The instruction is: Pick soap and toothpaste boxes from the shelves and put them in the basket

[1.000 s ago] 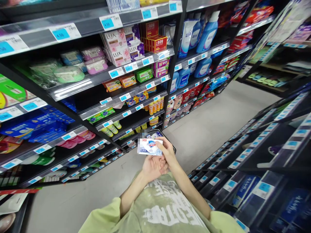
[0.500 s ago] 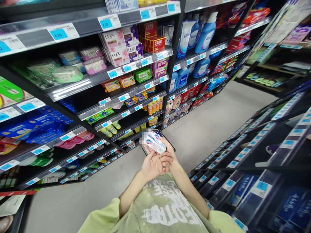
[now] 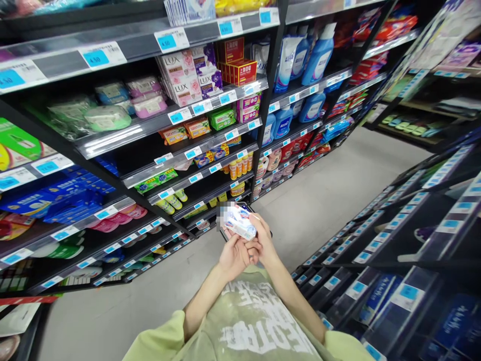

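In front of my body, both hands are closed on a small white soap box [image 3: 242,223] with blue and red print. My left hand [image 3: 233,256] supports the box from below, its fingers curled at the near end. My right hand [image 3: 262,238] grips the right side, thumb up by the top face. A blurred patch covers the left end of the box. Behind the box and hands, a dark-rimmed object [image 3: 224,234] shows only at its edges; I cannot tell what it is.
A tall shelf [image 3: 180,118] on the left carries LUX soap boxes [image 3: 182,82], red boxes [image 3: 244,72] and wrapped soaps. Blue detergent bottles [image 3: 317,55] stand further along. Another rack [image 3: 391,255] with price tags lines the right. Grey floor [image 3: 319,185] runs between them.
The box has turned slightly in my hands, and my right fingers have shifted along its side. The shelves sit a little lower in view.
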### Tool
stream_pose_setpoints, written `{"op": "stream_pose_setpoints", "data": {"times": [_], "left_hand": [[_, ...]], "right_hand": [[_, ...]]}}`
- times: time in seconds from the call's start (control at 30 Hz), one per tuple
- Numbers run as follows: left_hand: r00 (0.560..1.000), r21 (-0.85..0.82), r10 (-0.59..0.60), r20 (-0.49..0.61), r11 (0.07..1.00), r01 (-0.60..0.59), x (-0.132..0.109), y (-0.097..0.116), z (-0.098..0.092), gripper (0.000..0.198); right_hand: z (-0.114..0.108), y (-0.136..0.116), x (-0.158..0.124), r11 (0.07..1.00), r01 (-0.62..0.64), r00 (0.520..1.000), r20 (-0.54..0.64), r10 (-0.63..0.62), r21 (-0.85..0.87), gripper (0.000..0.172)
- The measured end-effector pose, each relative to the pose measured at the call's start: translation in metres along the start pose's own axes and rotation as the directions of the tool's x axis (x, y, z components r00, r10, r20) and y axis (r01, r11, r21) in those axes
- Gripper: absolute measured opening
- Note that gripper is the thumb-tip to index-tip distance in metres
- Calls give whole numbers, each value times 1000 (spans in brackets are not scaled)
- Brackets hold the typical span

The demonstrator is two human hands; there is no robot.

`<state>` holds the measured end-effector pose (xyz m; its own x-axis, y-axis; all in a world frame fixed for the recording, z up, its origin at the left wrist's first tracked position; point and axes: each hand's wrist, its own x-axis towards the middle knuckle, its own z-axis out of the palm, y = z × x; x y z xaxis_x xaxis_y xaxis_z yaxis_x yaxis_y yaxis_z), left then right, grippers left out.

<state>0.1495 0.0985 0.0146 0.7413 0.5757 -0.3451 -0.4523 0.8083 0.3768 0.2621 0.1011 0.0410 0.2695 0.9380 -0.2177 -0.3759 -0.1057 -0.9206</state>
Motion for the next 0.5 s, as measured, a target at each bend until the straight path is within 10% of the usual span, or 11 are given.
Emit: {"op": "stream_pose_setpoints", "data": {"times": [0.2,0.33,0.5], "left_hand": [[866,94,363,-343,931,-353,5,22,-4,24],[767,302,586,-263,805,-512,-3,49,-1,32],[826,685,563,-38,616,-388,-8,83,9,47]], "right_hand": [[-12,0,5,961,256,964,-41,-261,-103,36],[-14,2,7,948,278,959,-7,-282,-154,42],[-14,-9,-1,917,307,943,-48,-329,-254,46]]}}
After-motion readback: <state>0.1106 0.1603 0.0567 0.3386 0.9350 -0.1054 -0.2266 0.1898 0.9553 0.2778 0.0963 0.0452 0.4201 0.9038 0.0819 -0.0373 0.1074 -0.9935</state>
